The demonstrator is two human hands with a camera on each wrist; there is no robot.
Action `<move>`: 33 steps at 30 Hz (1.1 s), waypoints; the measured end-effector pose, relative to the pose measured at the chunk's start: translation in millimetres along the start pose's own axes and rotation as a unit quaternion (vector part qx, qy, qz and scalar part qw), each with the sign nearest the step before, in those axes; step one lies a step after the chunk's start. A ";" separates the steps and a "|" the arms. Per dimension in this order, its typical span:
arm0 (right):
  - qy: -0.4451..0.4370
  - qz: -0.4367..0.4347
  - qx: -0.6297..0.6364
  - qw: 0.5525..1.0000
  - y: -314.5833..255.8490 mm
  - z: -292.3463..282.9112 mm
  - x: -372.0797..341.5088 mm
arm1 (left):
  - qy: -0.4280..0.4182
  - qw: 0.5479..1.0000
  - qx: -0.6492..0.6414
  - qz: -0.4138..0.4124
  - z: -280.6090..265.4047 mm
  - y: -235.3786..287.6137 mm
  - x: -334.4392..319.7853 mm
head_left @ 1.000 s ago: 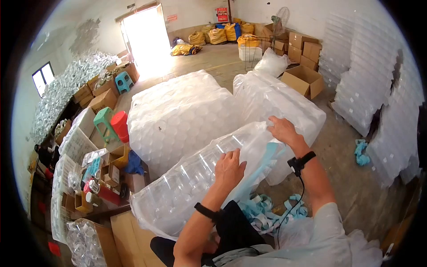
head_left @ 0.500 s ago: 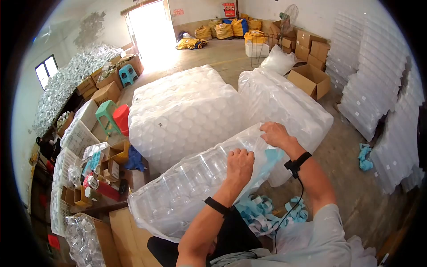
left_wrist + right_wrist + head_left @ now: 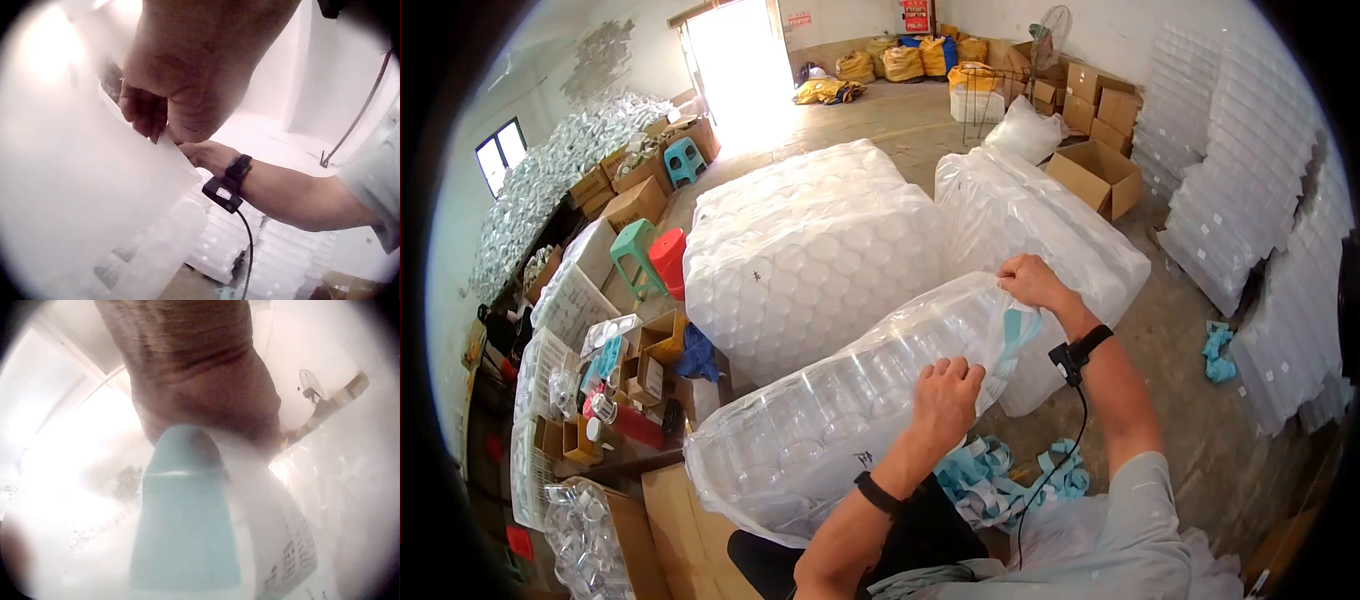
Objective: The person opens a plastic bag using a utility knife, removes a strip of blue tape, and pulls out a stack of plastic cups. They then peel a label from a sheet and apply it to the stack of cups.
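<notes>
A long clear plastic bag (image 3: pixel 800 415) of transparent containers lies slantwise before the person. Near its right end the left hand (image 3: pixel 947 398) has curled fingers; in the left wrist view this hand (image 3: pixel 194 81) pinches the film (image 3: pixel 112 187) between thumb and fingers. Farther up, the right hand (image 3: pixel 1035 282) grips the bag's upper right corner. A light-blue strip (image 3: pixel 1012 335) hangs below it. Close up in the right wrist view, the blue strip (image 3: pixel 184 531) runs from under the right hand (image 3: pixel 206 394), whose fingertips are hidden.
Two big wrapped bundles (image 3: pixel 810 260) (image 3: pixel 1040 235) stand behind the bag. Blue strips (image 3: pixel 990 480) lie heaped on the floor. Stacked clear trays (image 3: pixel 1240 200) rise at the right; boxes and a red bottle (image 3: pixel 638 428) sit on the left, beside stools (image 3: pixel 636 255).
Over the last second the left hand has moved right and slightly down, its fingers curling in. The right hand dipped left, then came back up right with the bag's corner. The blue strip now hangs looped.
</notes>
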State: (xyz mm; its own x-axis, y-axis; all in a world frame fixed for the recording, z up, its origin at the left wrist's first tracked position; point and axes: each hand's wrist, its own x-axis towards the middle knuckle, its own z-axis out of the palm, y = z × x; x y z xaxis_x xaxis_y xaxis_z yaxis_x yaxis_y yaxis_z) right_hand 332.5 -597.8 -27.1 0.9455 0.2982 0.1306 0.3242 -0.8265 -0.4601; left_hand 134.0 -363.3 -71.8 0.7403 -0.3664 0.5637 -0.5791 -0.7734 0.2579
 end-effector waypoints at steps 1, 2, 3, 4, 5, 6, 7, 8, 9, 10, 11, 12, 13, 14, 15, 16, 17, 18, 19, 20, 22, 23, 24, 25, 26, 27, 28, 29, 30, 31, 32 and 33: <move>0.009 -0.005 -0.013 1.000 1.0 1.9 1.6 | -0.001 1.000 -0.019 0.009 -0.2 4.7 -1.5; 0.017 -0.009 -0.025 1.000 2.5 3.5 2.6 | -0.003 0.999 -0.039 0.016 -0.1 9.8 -2.7; 0.016 -0.009 -0.025 1.000 3.2 4.1 3.4 | 0.016 0.998 -0.053 0.029 -0.8 16.0 -2.8; 0.012 0.001 -0.046 0.999 3.7 4.5 5.1 | 0.016 0.998 -0.052 0.028 -0.2 20.1 -4.5; 0.008 0.010 -0.068 0.998 4.2 5.4 6.6 | 0.006 0.997 -0.064 0.035 0.8 23.5 -6.5; 0.008 0.009 -0.067 0.998 7.2 8.1 8.5 | -0.004 0.996 -0.076 0.042 2.2 25.6 -8.2; 0.033 0.006 -0.089 0.996 10.1 10.9 10.1 | 0.002 0.994 -0.095 0.046 4.5 25.9 -9.0; 0.058 0.003 -0.109 0.992 13.3 13.6 11.4 | 0.002 0.995 -0.094 0.045 6.4 28.3 -11.1; 0.057 0.002 -0.109 0.992 12.6 12.6 12.9 | -0.008 0.993 -0.104 0.050 7.8 31.4 -13.0; 0.043 0.015 -0.109 0.993 12.3 10.5 15.2 | -0.019 0.992 -0.114 0.054 9.2 33.8 -14.5; 0.029 0.027 -0.109 0.993 12.0 8.8 16.3 | -0.019 0.992 -0.114 0.054 10.2 35.4 -15.7; 0.030 0.027 -0.108 0.993 11.1 8.0 16.8 | -0.028 0.990 -0.128 0.050 9.7 37.0 -15.7; 0.023 0.024 -0.114 0.993 10.1 8.1 17.2 | -0.036 0.988 -0.142 0.047 9.8 38.3 -15.7; 0.016 0.022 -0.120 0.992 9.3 8.6 17.2 | -0.037 0.988 -0.142 0.046 12.3 38.9 -15.7; 0.015 0.022 -0.120 0.992 13.4 12.0 19.2 | -0.034 0.987 -0.153 0.047 15.5 39.8 -15.5; 0.017 0.014 -0.130 0.991 17.3 15.8 21.3 | -0.031 0.985 -0.164 0.048 18.8 41.5 -15.8; 0.020 0.006 -0.140 0.990 21.0 18.6 23.9 | -0.032 0.985 -0.164 0.047 22.4 43.9 -15.4; 0.019 0.006 -0.139 0.990 20.1 19.4 25.3 | -0.031 0.984 -0.169 0.052 25.1 46.6 -14.2; 0.020 0.007 -0.158 0.987 18.8 20.5 27.1 | -0.032 0.983 -0.173 0.057 26.6 47.4 -14.2; 0.021 0.009 -0.177 0.984 18.1 21.1 27.8 | -0.033 0.983 -0.173 0.056 27.6 46.5 -14.6; -0.003 0.028 -0.163 0.986 21.0 23.0 31.1 | -0.060 0.975 -0.215 0.005 29.7 45.5 -13.6; -0.025 0.046 -0.149 0.987 22.7 23.3 33.5 | -0.059 0.975 -0.216 0.005 28.3 41.7 -16.2; -0.026 0.046 -0.150 0.987 24.7 22.1 33.7 | -0.070 0.977 -0.199 0.012 17.5 34.8 -20.7; -0.017 0.025 -0.114 0.993 28.3 21.8 30.6 | -0.083 0.979 -0.184 0.017 4.6 28.1 -27.5; -0.009 0.005 -0.076 0.997 31.9 22.9 26.4 | -0.051 0.982 -0.180 0.002 -11.8 21.0 -34.0; -0.011 0.008 -0.076 0.997 26.6 17.5 18.8 | -0.019 0.984 -0.174 -0.013 -31.9 12.3 -39.3; -0.023 0.015 -0.035 0.999 12.2 6.3 6.2 | -0.003 0.991 -0.128 -0.044 -55.5 5.5 -44.8; -0.035 0.023 0.007 0.999 4.4 0.5 -3.1 | 0.012 0.994 -0.081 -0.076 -78.2 -4.1 -51.9; -0.037 0.026 0.007 0.999 5.0 0.6 -8.1 | 0.029 0.993 -0.041 -0.109 -96.0 -20.3 -61.9; -0.038 0.028 0.006 0.999 5.9 1.6 -11.8 | 0.048 0.989 0.006 -0.140 -116.0 -33.1 -69.8; -0.039 0.030 0.005 0.999 7.2 3.6 -14.0 | 0.062 0.982 0.044 -0.172 -132.6 -50.3 -81.6; -0.042 0.031 0.004 0.999 13.2 7.4 -12.6 | 0.060 0.973 0.100 -0.197 -150.7 -63.5 -92.9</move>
State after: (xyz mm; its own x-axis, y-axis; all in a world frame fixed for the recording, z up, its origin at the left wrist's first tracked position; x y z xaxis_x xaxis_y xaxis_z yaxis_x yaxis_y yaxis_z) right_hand 324.7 -608.9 -41.3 0.9580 0.2855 0.0282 0.2645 -0.8408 -0.4722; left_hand 50.5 -202.2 -22.3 0.8390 0.0324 0.5432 -0.1715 -0.9316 0.3204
